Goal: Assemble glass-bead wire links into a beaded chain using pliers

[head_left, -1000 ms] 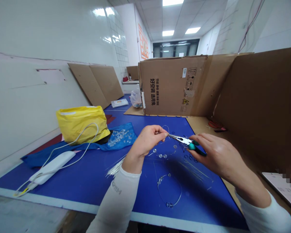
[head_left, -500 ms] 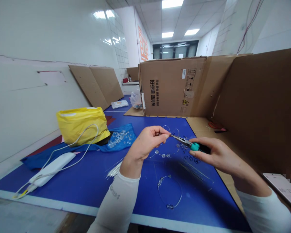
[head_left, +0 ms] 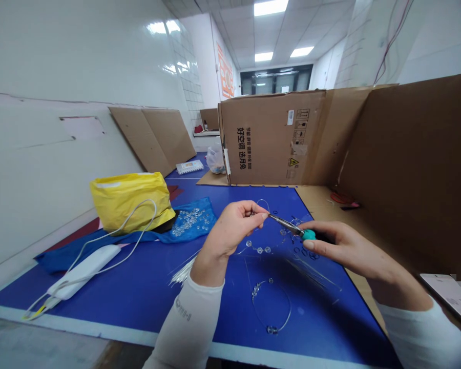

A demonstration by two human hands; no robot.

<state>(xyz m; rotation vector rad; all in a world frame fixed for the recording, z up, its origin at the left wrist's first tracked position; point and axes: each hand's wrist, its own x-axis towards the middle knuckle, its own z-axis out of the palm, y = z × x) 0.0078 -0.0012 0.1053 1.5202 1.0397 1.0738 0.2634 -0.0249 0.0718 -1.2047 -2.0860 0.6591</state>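
Observation:
Between thumb and forefinger, my left hand (head_left: 241,221) pinches a thin wire (head_left: 267,203) that loops up behind the fingertips. My right hand (head_left: 336,243) is wrapped round needle-nose pliers (head_left: 288,224) with teal grips, their tips meeting the wire at my left fingertips. Whether the jaws bite the wire is too small to tell. Below the hands lie a few clear beads (head_left: 259,250) on wire. Nearer me rests a wire loop (head_left: 291,307) strung with clear beads. Dark rings (head_left: 305,252) lie under the pliers.
Loose clear beads (head_left: 192,220) sit on a blue cloth at left, beside a yellow bag (head_left: 132,202). A white power strip (head_left: 84,271) with its cord lies front left. Cut wires (head_left: 182,270) lie by my left forearm. Cardboard (head_left: 272,138) walls the back and right.
The pliers and my right hand have turned slightly, with less of the grip showing. My left hand keeps its pinch in nearly the same place. The view has shifted a little.

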